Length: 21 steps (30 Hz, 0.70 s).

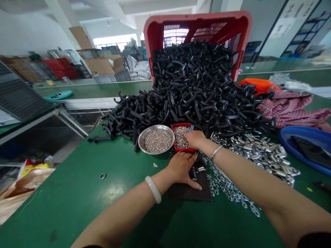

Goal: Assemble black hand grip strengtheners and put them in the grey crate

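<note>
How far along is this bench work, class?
Done: nothing finished is clear; a small spring lies on the black mat. In hand: the right hand reaches the red tray, the left hand rests on the mat. Left: a huge heap of black hooks and loose metal clips.

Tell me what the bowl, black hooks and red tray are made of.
The bowl looks like stainless steel: bright, polished rim. The hooks look like moulded plastic or rubber: dull, uniform black. The tray seems plastic: smooth, glossy red wall.
</note>
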Tool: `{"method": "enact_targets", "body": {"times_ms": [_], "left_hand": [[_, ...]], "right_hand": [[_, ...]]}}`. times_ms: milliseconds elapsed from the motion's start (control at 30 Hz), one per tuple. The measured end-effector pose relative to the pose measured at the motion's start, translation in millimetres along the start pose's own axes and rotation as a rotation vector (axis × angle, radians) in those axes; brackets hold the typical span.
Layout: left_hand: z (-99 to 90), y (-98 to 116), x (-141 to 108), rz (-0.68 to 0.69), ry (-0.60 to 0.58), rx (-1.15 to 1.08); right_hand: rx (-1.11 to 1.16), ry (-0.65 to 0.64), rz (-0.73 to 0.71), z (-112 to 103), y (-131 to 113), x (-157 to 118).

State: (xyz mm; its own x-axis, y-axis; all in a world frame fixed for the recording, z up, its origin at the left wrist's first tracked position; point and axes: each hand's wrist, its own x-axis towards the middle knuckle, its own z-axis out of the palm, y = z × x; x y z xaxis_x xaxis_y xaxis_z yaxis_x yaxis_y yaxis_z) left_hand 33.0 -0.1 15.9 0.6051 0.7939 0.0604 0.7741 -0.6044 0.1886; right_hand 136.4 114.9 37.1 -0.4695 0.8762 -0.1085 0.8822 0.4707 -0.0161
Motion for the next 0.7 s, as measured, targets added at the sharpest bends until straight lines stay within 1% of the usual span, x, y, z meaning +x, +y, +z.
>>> {"method": "enact_targets", "body": {"times_ms": [67, 100, 133, 200, 233, 300, 367, 433, 500, 567, 700], "left_hand": [[-6.3, -5, -2, -0.006, 0.010, -0.054], [-11.0, -9, -2, -0.049, 0.030, -0.072], [-16.2, -13, 1, -0.122, 0.058, -0.076], [-26.7, -23, 12, -0.333, 0.122, -0.032], [-31.1, -28, 20, -0.421, 0.119, 0.005], [-36.6, -37, 37, -0.499, 0.027, 0.053], [-37.7, -43, 53, -0.499, -0.071, 0.060], [-35.7, -46, 65, -0.484, -0.108, 0.050], [-32.8, -47, 70, -0.475, -0.111, 0.039], [-30.1, -48, 72, -0.475, -0.109, 0.031], [-26.3, -52, 69, -0.476, -0.096, 0.012]], "right_hand": [[0.041, 0.036, -0.011, 2, 6, 0], [0.068, 0.062, -0.007, 3, 10, -2], [0.097, 0.089, -0.001, 3, 15, -3], [0.166, 0.145, 0.014, 3, 23, -5], [0.205, 0.167, 0.019, 4, 25, -5], [0.292, 0.200, 0.028, 6, 30, -5], [0.392, 0.228, 0.053, 9, 32, -5], [0.499, 0.252, 0.091, 12, 34, -7], [0.603, 0.258, 0.118, 13, 36, -14], [0.683, 0.249, 0.125, 12, 39, -27], [0.853, 0.213, 0.092, 12, 42, -66]]}}
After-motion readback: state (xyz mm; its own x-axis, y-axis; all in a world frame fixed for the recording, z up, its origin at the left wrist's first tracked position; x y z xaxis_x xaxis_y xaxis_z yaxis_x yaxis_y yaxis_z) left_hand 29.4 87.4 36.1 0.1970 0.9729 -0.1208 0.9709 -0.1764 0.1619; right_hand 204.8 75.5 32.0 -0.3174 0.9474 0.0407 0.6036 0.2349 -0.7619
